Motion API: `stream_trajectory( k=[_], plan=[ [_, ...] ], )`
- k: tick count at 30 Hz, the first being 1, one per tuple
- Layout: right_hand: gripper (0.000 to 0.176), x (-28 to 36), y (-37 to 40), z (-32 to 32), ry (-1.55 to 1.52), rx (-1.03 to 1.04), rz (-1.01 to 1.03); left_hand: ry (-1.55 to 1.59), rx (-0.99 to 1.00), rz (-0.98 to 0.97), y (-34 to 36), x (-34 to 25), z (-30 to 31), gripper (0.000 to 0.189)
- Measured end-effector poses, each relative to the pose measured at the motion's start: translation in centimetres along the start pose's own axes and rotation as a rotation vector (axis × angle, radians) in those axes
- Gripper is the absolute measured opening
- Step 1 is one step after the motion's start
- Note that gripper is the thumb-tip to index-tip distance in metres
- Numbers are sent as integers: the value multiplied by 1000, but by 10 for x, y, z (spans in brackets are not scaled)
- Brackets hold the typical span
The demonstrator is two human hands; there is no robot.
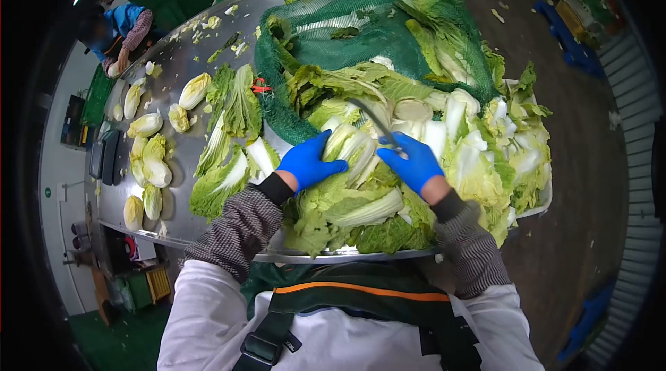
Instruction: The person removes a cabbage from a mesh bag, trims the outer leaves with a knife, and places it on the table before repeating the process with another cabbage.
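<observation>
My left hand [311, 161], in a blue glove, grips the left side of a napa cabbage [352, 152] with thumb and fingers apart around it. A knife with a narrow curved blade [374, 120] is in my blue-gloved right hand [414, 164]; its tip points up and left over the leaves. The handle is mostly hidden in the fist. Loose outer cabbage leaves [368, 210] pile up under and in front of both hands. Just beyond them lies a green mesh sack [333, 48], partly open, with more cabbage inside.
Several trimmed cabbages [156, 163] lie on the left of the metal table [187, 201]. Large green leaves [225, 156] sit between them and my left hand. A white tub [546, 194] heaped with leaves stands at right. Another person [125, 31] works at the far left edge.
</observation>
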State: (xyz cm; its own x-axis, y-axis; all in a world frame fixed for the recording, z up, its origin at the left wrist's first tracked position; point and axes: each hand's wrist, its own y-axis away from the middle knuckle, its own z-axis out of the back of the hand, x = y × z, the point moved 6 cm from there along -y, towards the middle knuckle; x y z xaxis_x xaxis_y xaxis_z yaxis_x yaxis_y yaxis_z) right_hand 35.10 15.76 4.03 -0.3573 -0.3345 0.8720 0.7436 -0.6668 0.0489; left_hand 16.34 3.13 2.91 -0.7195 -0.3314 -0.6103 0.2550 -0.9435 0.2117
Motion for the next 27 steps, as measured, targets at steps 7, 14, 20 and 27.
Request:
stream_trajectory(
  k=[7, 14, 20, 27],
  plan=[
    [60, -15, -24, -50, 268, 144, -118, -89, -47, 58, 4, 11, -5, 83],
    [29, -33, -1, -46, -68, -85, -98, 312, -30, 240, 11, 36, -20, 105],
    [25, -23, 28, -12, 369, 129, -129, 30, -145, 60, 32, -9, -33, 101],
    [18, -9, 38, -21, 573, 12, 211, -35, -185, 61, 32, -16, -36, 95]
  ],
)
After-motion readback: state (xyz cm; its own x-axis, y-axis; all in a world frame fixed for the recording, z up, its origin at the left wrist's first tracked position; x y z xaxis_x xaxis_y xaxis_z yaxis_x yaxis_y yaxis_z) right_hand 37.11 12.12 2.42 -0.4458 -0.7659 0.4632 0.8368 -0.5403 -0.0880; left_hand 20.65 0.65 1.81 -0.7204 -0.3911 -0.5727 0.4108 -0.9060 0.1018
